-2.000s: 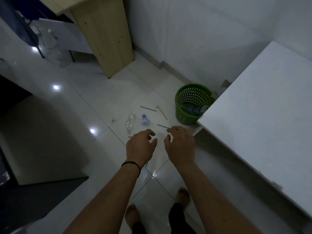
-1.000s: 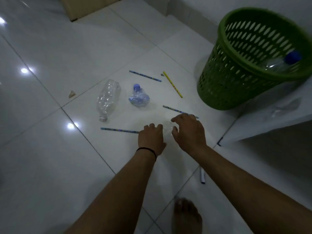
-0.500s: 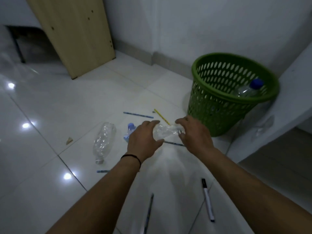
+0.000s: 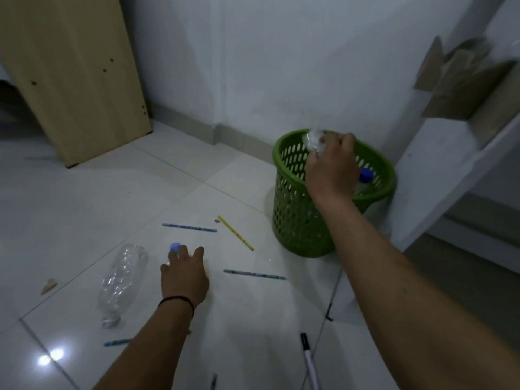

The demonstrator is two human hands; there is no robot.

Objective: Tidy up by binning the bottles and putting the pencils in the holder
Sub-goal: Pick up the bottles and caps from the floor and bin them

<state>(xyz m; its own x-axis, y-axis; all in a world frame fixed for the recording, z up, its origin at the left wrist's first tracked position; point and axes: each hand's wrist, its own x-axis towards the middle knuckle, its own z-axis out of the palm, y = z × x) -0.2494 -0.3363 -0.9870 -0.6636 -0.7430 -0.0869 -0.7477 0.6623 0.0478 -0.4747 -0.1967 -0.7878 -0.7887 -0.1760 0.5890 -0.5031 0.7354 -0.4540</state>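
My right hand [image 4: 330, 170] grips a crushed clear bottle [image 4: 313, 139] over the rim of the green bin [image 4: 295, 220]. Inside the bin lies a bottle with a blue cap [image 4: 365, 175]. My left hand [image 4: 184, 277], fingers spread, hovers low over the small crushed blue-capped bottle [image 4: 176, 246], mostly hiding it. A long clear bottle [image 4: 122, 280] lies on the floor to its left. Blue pencils [image 4: 190, 228] [image 4: 254, 275] [image 4: 116, 342] and a yellow pencil [image 4: 235, 233] lie scattered on the tiles.
A white marker [image 4: 309, 361] and a dark pen [image 4: 213, 381] lie near the bottom edge. A wooden panel [image 4: 76, 80] stands at the back left. A white table [image 4: 439, 170] borders the bin on the right. A small scrap [image 4: 48, 285] sits on the left tiles.
My right hand lifted the crushed clear bottle from between both hands up to the bin's rim. My left hand let go and dropped toward the blue-capped bottle on the floor.
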